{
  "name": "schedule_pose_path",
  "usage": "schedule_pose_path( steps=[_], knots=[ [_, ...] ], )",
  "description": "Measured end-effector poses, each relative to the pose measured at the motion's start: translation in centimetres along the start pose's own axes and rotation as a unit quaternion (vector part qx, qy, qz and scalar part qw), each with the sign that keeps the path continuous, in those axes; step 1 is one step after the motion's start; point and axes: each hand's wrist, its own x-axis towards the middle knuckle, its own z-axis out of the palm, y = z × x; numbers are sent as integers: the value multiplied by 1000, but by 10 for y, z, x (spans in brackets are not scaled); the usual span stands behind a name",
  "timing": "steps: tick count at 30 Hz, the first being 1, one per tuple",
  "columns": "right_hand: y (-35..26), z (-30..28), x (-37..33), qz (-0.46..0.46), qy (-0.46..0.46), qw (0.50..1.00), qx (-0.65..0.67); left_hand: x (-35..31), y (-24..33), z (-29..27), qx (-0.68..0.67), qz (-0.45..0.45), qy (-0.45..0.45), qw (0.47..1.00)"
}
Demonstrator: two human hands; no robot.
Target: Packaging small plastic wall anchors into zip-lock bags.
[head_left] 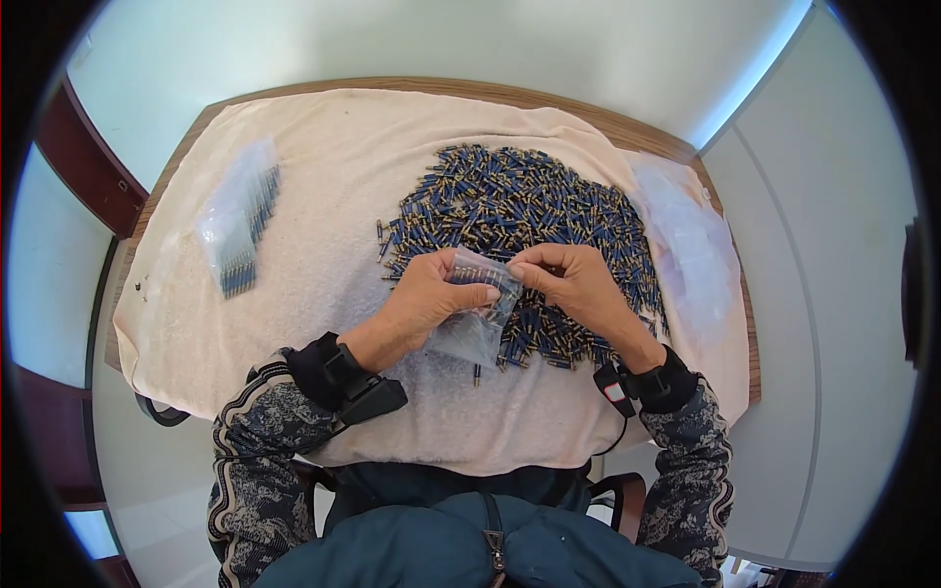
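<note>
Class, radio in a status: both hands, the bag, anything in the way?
Left hand and right hand both pinch the small clear plastic bag. Bag holds blue-and-gold pins. Loose pile of blue pins behind; nothing blocking.

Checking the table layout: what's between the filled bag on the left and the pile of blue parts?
Head view: only bare cream cloth lies between the filled bag and the pile of blue parts.
</note>
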Motion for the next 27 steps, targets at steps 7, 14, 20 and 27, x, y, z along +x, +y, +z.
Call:
schedule_pose_path(
  steps=[7,14,20,27],
  knots=[
    [6,-9,9,22,-109,991,77,0,3,0,7,-22,-15,1000],
    [-9,-5,3,16,-69,997,-25,0,5,-4,38,-38,-40,998],
    [2,-1,0,18,-30,998,59,2,2,-4,13,-41,-20,999],
    [-5,24,-33,-22,-8,997,-68,1,1,1,-57,-14,47,997]
  ],
)
